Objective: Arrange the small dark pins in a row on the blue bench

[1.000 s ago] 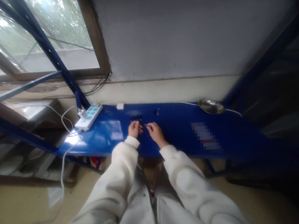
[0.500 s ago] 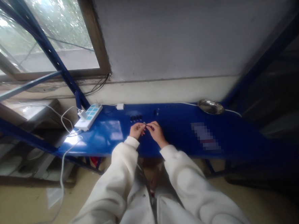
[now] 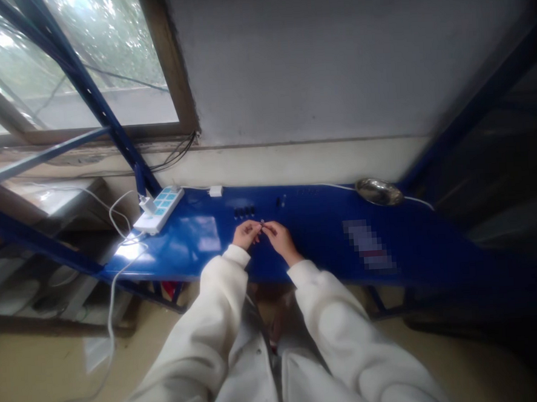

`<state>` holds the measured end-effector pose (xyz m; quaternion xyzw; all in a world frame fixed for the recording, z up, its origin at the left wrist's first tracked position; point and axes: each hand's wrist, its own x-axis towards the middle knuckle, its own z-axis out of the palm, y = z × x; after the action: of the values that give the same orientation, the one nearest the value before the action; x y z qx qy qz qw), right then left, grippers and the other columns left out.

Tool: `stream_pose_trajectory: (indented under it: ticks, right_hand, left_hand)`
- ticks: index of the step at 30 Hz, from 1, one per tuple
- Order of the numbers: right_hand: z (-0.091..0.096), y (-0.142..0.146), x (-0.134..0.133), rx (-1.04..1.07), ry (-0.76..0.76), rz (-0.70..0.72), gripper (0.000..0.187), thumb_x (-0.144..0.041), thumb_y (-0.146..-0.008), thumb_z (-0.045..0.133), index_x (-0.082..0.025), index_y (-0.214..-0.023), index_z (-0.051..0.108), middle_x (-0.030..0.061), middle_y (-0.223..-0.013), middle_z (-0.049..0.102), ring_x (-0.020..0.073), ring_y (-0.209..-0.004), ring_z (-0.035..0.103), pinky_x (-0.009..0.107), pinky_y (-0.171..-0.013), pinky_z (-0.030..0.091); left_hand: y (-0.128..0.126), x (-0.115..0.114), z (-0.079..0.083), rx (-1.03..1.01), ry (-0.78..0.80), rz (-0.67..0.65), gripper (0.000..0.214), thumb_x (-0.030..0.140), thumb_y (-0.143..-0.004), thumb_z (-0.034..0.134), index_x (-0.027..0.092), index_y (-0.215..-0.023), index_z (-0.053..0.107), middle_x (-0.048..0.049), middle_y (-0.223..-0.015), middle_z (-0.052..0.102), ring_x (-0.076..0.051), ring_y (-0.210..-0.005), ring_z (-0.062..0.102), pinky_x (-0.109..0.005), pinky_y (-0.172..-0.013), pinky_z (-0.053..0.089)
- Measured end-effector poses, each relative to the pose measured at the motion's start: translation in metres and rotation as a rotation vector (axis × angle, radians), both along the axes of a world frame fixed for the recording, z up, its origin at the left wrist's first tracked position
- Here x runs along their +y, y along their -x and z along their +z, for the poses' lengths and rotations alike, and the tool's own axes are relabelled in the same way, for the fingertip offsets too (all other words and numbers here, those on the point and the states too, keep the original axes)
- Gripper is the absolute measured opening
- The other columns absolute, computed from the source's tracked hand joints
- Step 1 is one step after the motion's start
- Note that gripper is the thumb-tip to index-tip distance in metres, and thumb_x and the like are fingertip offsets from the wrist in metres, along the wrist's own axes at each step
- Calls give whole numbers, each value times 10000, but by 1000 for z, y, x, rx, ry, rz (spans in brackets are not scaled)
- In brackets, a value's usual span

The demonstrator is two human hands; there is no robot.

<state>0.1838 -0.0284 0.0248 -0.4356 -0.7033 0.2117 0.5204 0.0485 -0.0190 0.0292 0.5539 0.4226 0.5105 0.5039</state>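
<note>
My left hand (image 3: 247,234) and my right hand (image 3: 278,237) meet above the blue table, fingertips pinched together. Between them shows a tiny dark part (image 3: 262,222) with a pale glint, too small to name. Both hands are closed at it. Just beyond my left hand lies a short row of small black pieces (image 3: 244,212). Farther back, one more black piece (image 3: 278,201) lies beside a small clear or pale piece (image 3: 283,199).
On the blue table (image 3: 317,246) a white power strip (image 3: 159,211) with a plugged-in adapter lies at left. A white plug (image 3: 216,191) sits near the back edge. A shiny metal dish (image 3: 379,192) stands back right, with a white cable. A pixelated patch (image 3: 370,245) lies at right.
The fingertips of my right hand have shifted slightly, and the tiny part between the hands has turned a little. Everything else stays in place.
</note>
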Motion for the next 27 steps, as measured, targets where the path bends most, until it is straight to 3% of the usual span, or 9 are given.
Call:
stream_pose_trajectory:
  ticks: [13,20,27]
  right_hand:
    - [-5,1,1,-26,47,42,192,-315,-734,514,-156,-811,589,68,-767,627,144,-654,576,271,-624,459]
    - [3,-11,18,102,111,-129,289,-413,-738,484,-137,-748,571,64,-694,622,144,-621,569,254,-598,438]
    - [8,-34,64,-61,130,-308,259,-368,-699,513,-128,-707,608,81,-698,637,158,-632,562,255,-602,410]
  left_hand:
    - [1,0,3,-120,91,-47,333,435,-691,534,126,-810,498,50,-448,475,-85,-333,469,-194,-319,331]
    - [-2,3,-2,-61,88,12,260,381,-680,546,130,-705,484,44,-453,489,-72,-317,455,-184,-307,326]
    - [-3,3,-2,-44,105,3,218,339,-687,538,128,-697,483,44,-448,488,-71,-317,458,-178,-312,322]
